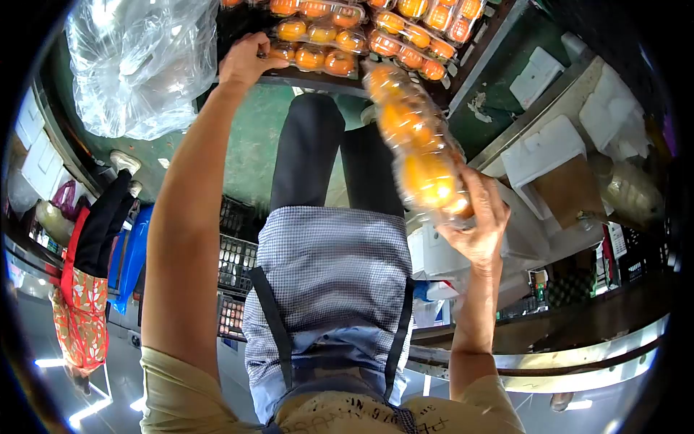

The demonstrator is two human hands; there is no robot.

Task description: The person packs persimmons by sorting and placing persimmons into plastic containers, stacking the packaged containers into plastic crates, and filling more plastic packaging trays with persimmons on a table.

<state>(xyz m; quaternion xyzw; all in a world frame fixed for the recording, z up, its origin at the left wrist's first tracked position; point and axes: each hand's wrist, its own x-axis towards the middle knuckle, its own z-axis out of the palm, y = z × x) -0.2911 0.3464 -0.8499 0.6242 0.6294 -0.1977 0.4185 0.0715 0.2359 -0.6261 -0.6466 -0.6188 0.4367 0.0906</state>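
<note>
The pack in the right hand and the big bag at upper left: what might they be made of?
Pack: likely clear, glossy plastic, as orange fruit shows through and light glints off it; blur hides how stiff it is.
Bag: probably soft, translucent, shiny plastic film, judging by its creases and bright highlights.

A clear pack of orange fruit (419,148) tilts in mid-air.

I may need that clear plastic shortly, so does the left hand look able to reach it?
Probably yes: the left hand is close beside the clear plastic and nothing visible blocks the way, though its fingertips are at a fruit pack.
</note>
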